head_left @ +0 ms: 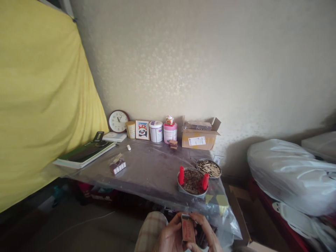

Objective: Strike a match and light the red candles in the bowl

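Note:
Both of my hands are at the bottom of the head view, just in front of the table edge, around a small reddish matchbox (pixel 188 229). My left hand (pixel 169 235) grips its left side, and my right hand (pixel 206 229) has its fingers on the top and right edges. The matchbox stands upright, its printed face towards me. Something dark shows under my right hand; I cannot make out what it is. Beyond my hands is a round tin (pixel 193 193) of dark grains with two red upright pieces (pixel 181 176). Behind it sits a dish (pixel 209 177) of loose matchsticks.
A plastic-covered table (pixel 147 171) holds a wrapped pack of matchboxes (pixel 118 167), a large book (pixel 86 154), a clock (pixel 119 121), a framed panda picture (pixel 142 130), lidded canisters (pixel 156 132) and a cardboard box (pixel 199 140). White plastic bags (pixel 283 175) bulge at right; a yellow curtain (pixel 47 94) hangs left.

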Demonstrator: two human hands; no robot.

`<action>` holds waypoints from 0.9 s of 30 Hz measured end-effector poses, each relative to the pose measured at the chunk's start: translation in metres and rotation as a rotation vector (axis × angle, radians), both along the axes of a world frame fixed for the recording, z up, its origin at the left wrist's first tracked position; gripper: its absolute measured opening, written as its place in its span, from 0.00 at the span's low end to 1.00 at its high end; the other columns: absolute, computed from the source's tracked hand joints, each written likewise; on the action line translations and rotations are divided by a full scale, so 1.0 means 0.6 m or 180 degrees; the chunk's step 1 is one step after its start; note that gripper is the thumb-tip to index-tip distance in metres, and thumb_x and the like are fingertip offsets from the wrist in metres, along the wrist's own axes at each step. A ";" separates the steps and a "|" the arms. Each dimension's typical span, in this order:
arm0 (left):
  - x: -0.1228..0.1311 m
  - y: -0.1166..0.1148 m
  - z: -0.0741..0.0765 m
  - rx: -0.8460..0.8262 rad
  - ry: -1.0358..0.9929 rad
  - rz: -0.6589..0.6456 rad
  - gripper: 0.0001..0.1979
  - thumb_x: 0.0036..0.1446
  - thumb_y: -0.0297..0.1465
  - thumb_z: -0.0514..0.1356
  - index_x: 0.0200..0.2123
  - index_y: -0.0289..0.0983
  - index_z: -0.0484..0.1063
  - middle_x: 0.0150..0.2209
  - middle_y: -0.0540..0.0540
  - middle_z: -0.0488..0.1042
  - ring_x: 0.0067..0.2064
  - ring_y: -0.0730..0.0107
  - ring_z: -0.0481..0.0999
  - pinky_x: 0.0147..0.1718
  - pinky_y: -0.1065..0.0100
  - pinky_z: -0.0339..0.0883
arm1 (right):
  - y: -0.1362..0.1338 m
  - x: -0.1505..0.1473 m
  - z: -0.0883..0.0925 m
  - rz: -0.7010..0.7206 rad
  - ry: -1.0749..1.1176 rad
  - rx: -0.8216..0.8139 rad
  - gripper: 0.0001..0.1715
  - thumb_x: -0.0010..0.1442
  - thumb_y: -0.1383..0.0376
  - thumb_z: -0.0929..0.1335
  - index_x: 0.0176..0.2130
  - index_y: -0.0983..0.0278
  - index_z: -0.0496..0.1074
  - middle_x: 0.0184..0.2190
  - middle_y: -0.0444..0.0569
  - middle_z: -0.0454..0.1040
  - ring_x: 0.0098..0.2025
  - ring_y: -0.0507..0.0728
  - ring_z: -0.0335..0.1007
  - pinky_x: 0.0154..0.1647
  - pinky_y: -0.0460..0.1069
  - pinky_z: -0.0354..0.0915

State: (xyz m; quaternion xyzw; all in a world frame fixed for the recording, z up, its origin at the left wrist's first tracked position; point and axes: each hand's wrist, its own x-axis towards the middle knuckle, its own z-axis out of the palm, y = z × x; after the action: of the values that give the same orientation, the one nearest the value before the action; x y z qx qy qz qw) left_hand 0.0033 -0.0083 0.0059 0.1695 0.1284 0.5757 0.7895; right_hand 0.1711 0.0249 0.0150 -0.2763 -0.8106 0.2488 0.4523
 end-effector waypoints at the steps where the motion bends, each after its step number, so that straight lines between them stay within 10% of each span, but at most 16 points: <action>1: 0.001 0.001 -0.002 0.0019 0.0013 0.0004 0.11 0.60 0.26 0.56 0.42 0.37 0.77 0.40 0.39 0.81 0.41 0.65 0.80 0.36 0.70 0.65 | 0.002 0.000 -0.002 -0.0014 -0.0005 0.0035 0.35 0.54 0.53 0.73 0.58 0.52 0.65 0.51 0.53 0.75 0.51 0.65 0.74 0.49 0.52 0.73; 27: 0.004 -0.001 0.001 0.0165 0.0189 -0.0119 0.10 0.59 0.32 0.58 0.43 0.43 0.77 0.36 0.42 0.81 0.38 0.66 0.80 0.30 0.74 0.64 | -0.004 -0.002 0.003 -0.0190 -0.0173 0.0300 0.39 0.53 0.51 0.73 0.60 0.50 0.60 0.52 0.51 0.74 0.51 0.65 0.74 0.49 0.53 0.73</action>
State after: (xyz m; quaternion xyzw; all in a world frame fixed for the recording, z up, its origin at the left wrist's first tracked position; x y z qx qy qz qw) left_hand 0.0058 -0.0091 0.0064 0.2093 0.1336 0.5586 0.7914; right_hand 0.1697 0.0227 0.0169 -0.2854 -0.8248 0.1892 0.4499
